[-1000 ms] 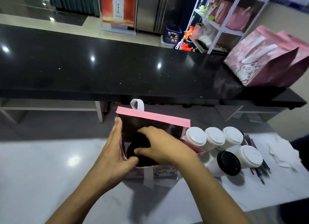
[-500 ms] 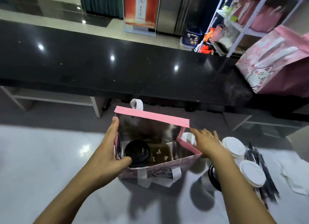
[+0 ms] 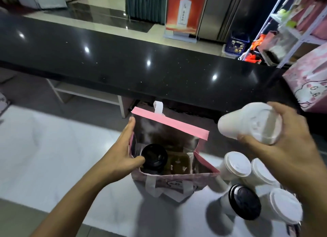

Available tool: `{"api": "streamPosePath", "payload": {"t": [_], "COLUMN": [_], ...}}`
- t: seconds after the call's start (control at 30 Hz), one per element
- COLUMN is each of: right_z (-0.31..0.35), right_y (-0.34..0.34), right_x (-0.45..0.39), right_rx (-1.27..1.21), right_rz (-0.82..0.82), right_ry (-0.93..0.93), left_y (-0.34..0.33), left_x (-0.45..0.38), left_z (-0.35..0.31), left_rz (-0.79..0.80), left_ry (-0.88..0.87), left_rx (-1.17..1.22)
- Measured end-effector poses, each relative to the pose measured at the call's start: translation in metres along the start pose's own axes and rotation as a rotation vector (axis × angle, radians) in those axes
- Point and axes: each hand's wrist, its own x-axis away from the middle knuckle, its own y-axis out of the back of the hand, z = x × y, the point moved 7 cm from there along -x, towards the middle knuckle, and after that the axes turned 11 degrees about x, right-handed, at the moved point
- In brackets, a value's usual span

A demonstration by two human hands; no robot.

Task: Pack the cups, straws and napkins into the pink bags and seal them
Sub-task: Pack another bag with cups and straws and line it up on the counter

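The open pink bag (image 3: pixel 173 166) stands on the white worktop (image 3: pixel 53 157), and everything here is placed from it. Inside it, at its left end, one black-lidded cup (image 3: pixel 154 157) already sits; the space to that cup's right looks free. The left hand (image 3: pixel 122 153) holds the bag's left wall, fingers straight along the outside and thumb hooked over the rim beside the black lid. Above and to the right of the bag, the right hand (image 3: pixel 290 141) grips a white-lidded cup (image 3: pixel 251 124), fingers curled round its lid end, the cup tilted with its base toward the bag. Just right of the bag wait three more white-lidded cups (image 3: pixel 238 164) and another black-lidded one (image 3: pixel 244 202). By my judgement the packing is early: one cup in, a second on its way, four cups left. Straws and napkins cannot be made out, and the bag's pink flap (image 3: pixel 169 124) stands unsealed.
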Motion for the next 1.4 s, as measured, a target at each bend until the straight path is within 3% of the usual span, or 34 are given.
{"api": "streamPosePath", "payload": {"t": [0.07, 0.17, 0.3, 0.43, 0.53, 0.7, 1.4], "right_z": [0.042, 0.092, 0.106, 0.073, 0.049, 0.037, 0.03], "right_y": [0.015, -0.019, -0.099, -0.129, -0.141, -0.166, -0.229], "right_x": [0.023, 0.051, 0.065, 0.046, 0.03, 0.013, 0.007], "right_rx": [-0.106, -0.168, 0.074, 0.297, 0.515, 0.64, 0.746], "right_rz": [0.036, 0.277, 0.516, 0.478, 0.422, 0.555, 0.718], "right_ry": [0.06, 0.116, 0.114, -0.031, -0.017, 0.02, -0.035], "left_y": [-0.001, -0.002, -0.002, 0.0, -0.002, -0.006, -0.006], "left_x": [-0.001, -0.002, -0.004, -0.002, 0.0, 0.001, 0.0], "left_z": [-0.001, -0.004, -0.005, -0.002, -0.002, -0.003, 0.0], "left_rz": [0.004, 0.018, 0.038, 0.063, 0.08, 0.091, 0.111], "left_ry": [-0.014, -0.039, -0.038, -0.027, -0.034, -0.076, -0.061], "left_rx": [-0.007, -0.016, 0.007, 0.019, 0.005, -0.009, -0.027]}}
